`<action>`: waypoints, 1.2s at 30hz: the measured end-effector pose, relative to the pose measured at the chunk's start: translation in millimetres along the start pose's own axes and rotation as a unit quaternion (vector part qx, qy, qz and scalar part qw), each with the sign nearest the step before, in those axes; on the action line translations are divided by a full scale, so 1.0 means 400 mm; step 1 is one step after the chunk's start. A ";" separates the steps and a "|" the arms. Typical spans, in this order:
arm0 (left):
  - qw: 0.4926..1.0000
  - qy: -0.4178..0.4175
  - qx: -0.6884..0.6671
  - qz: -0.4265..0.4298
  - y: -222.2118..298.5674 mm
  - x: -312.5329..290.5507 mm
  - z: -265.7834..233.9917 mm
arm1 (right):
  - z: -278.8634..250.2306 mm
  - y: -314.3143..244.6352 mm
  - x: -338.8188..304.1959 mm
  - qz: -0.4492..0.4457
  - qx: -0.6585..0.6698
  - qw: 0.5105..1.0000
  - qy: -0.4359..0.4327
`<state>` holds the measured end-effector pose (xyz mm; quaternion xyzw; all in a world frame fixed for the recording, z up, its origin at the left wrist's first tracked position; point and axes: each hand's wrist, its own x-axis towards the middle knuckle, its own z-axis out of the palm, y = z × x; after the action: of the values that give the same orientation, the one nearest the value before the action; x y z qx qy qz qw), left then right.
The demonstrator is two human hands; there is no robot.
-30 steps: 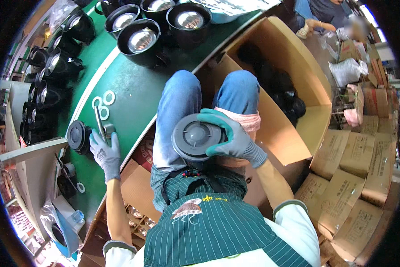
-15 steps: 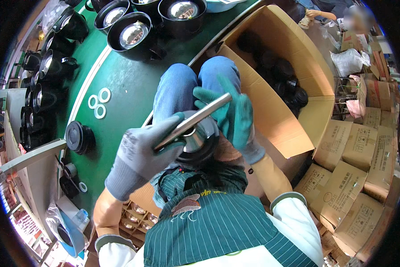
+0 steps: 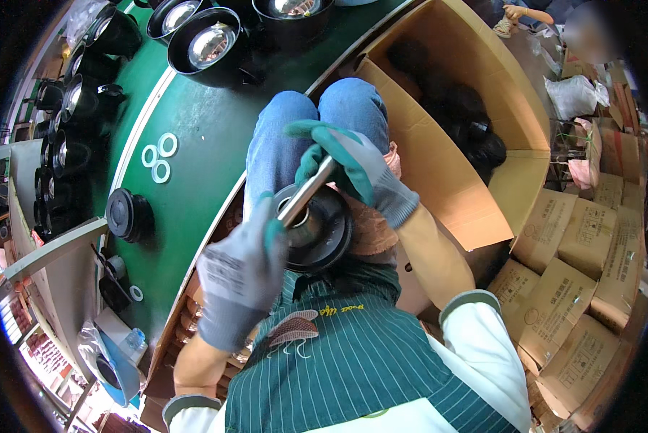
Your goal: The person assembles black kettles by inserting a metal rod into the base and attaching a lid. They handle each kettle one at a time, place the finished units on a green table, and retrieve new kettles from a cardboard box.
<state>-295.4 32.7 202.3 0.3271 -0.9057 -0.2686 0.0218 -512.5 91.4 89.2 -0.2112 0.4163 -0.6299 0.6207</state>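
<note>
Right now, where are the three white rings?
In the head view the three white rings lie left of centre on the green table, just above the black round part and left of the person's knees.

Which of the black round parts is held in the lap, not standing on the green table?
The black disc under the metal tool, between both gloved hands; the others stand on the table.

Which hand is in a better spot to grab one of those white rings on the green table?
Probably the left hand. It is on the same side as the white rings on the green table, though it grips the metal tool. The right hand steadies the black round part on the lap.
</note>
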 end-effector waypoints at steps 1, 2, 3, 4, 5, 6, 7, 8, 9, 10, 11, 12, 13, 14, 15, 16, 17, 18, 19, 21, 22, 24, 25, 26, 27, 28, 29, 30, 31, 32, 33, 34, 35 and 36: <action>1.000 0.006 -0.028 0.008 -0.016 0.005 0.002 | 0.002 0.007 -0.002 -0.018 0.000 1.000 0.000; 0.998 0.012 -0.057 0.016 -0.023 0.006 0.005 | 0.005 0.014 -0.002 -0.036 0.000 0.999 0.001; 0.999 0.000 -0.046 0.015 0.010 -0.003 -0.010 | 0.000 0.032 0.008 -0.016 -0.001 1.000 0.010; 1.000 -0.001 -0.012 0.021 0.039 -0.014 -0.014 | -0.014 0.046 0.032 0.000 -0.006 1.000 0.018; 0.999 0.009 -0.039 0.009 0.032 -0.013 -0.008 | -0.026 0.055 0.042 0.015 -0.010 0.999 0.026; 0.998 0.021 -0.067 -0.010 0.012 -0.017 -0.004 | -0.014 0.046 0.031 0.000 -0.010 1.000 0.012; 0.993 -0.005 -0.115 -0.031 -0.015 -0.009 -0.013 | 0.004 0.021 0.007 -0.016 -0.011 1.000 -0.004; 0.985 -0.030 -0.162 -0.052 -0.042 0.002 -0.024 | 0.021 -0.005 -0.021 -0.033 -0.012 0.999 -0.019; 0.974 -0.050 -0.206 -0.078 -0.067 0.008 -0.037 | 0.030 -0.028 -0.061 -0.074 -0.104 0.992 -0.010; 0.969 -0.065 -0.224 -0.085 -0.076 0.023 -0.047 | 0.028 -0.011 -0.091 -0.075 -0.053 0.996 0.001; 0.971 -0.017 -0.237 -0.027 -0.103 0.042 -0.016 | 0.023 0.017 -0.118 -0.075 -0.003 0.997 0.012; 0.969 -0.058 -0.240 -0.034 -0.105 0.045 -0.022 | 0.024 0.028 -0.130 -0.075 0.050 0.996 0.025; 0.965 -0.096 -0.242 -0.043 -0.101 0.055 -0.029 | 0.030 0.015 -0.134 -0.097 0.042 0.994 0.022; 0.941 -0.166 -0.276 -0.104 -0.073 0.046 -0.051 | 0.015 0.031 -0.126 -0.123 -0.022 0.992 0.027; 0.953 -0.138 -0.265 -0.058 -0.050 0.023 -0.039 | -0.011 0.049 -0.103 -0.150 -0.088 0.984 0.031; 0.962 -0.110 -0.250 -0.010 -0.029 0.002 -0.024 | -0.016 0.040 -0.076 -0.145 -0.007 0.989 -0.022; 0.968 -0.079 -0.234 0.038 -0.008 -0.016 -0.008 | -0.023 0.029 -0.048 -0.132 0.073 0.986 -0.074; 0.973 -0.065 -0.221 -0.030 0.029 -0.026 -0.010 | -0.030 0.036 -0.052 -0.178 -0.051 0.982 -0.033; 0.963 -0.078 -0.255 -0.045 0.028 -0.020 -0.018 | -0.043 0.054 -0.062 -0.221 -0.173 0.960 0.008; 0.965 -0.033 -0.260 0.021 -0.031 -0.008 0.016 | -0.062 0.087 -0.059 -0.203 -0.081 0.976 0.012; 0.961 -0.057 -0.269 -0.011 -0.044 0.002 0.009 | -0.043 0.065 -0.079 -0.161 -0.029 0.986 0.002; 0.943 -0.059 -0.312 -0.102 -0.095 0.042 0.018 | 0.002 0.008 -0.154 -0.077 0.075 0.994 -0.018; 0.930 -0.081 -0.348 -0.089 -0.115 0.057 0.021 | 0.009 0.034 -0.164 -0.097 0.111 0.989 -0.007; 0.915 -0.102 -0.383 -0.076 -0.133 0.069 0.024 | 0.012 0.039 -0.178 -0.110 0.095 0.989 -0.003; 0.920 -0.094 -0.379 -0.038 -0.162 0.071 0.033 | 0.018 0.038 -0.187 -0.122 0.080 0.989 -0.003; 0.922 -0.111 -0.369 -0.027 -0.168 0.086 0.027 | 0.025 0.039 -0.198 -0.135 0.064 0.989 0.000; 0.924 -0.128 -0.360 -0.015 -0.170 0.105 0.015 | 0.036 0.032 -0.214 -0.125 0.040 0.991 0.017; 0.925 -0.145 -0.350 -0.005 -0.175 0.123 0.010 | 0.046 0.027 -0.230 -0.114 0.016 0.993 0.032; 0.923 -0.147 -0.356 0.010 -0.182 0.140 0.013 | 0.038 0.026 -0.226 -0.161 -0.012 0.986 -0.036; 0.913 -0.164 -0.373 0.019 -0.198 0.158 0.022 | 0.038 0.022 -0.225 -0.187 -0.034 0.978 -0.081; 0.922 -0.162 -0.347 0.056 -0.212 0.179 0.033 | 0.036 0.019 -0.222 -0.213 -0.051 0.968 -0.126; 0.929 -0.160 -0.320 0.094 -0.220 0.202 0.043 | 0.040 -0.007 -0.212 -0.230 -0.144 0.946 -0.175; 0.934 -0.158 -0.293 0.132 -0.225 0.224 0.054 | 0.046 -0.031 -0.200 -0.256 -0.232 0.912 -0.223; 0.935 -0.121 -0.278 0.183 -0.215 0.251 0.057 | 0.049 -0.056 -0.189 -0.287 -0.307 0.867 -0.266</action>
<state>-329.3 -72.4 126.2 0.1017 -0.8351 -0.5382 0.0508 -500.2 155.9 136.8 -0.6610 0.3290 -0.5405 0.4033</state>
